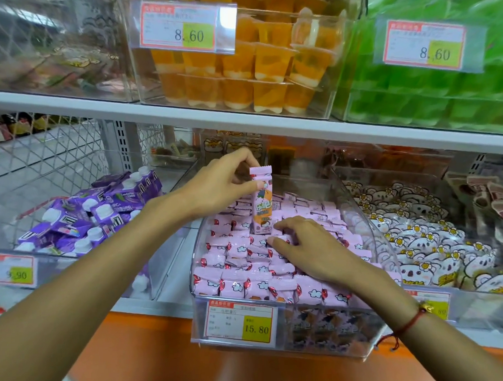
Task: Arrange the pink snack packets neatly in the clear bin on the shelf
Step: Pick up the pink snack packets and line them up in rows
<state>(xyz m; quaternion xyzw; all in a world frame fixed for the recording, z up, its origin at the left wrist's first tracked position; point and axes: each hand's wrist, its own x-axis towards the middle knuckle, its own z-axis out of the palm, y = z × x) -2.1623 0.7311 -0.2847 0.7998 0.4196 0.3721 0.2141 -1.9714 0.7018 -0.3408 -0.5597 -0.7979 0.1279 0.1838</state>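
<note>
A: The bin [356, 198] at lower centre looks like clear hard plastic, smooth and glossy, catching glare along its curved wall.

B: And the packets [247, 276] inside it?

A: Shiny pink film with crimped, saw-toothed ends. The packet [261, 201] held upright at centre has the same glossy wrap.

B: The tag [240, 321] on the front?

A: Matt printed paper behind a clear plastic sleeve.

B: Upper centre?

A: Cups [269, 67] of thin translucent plastic, glossy. At left, a mesh [44, 157] that looks like white-coated metal wire. The shelf [185, 113] edge is smooth and white, faintly satin.

B: The wrist at lower right?

A: A red woven cord [406, 324].
</note>
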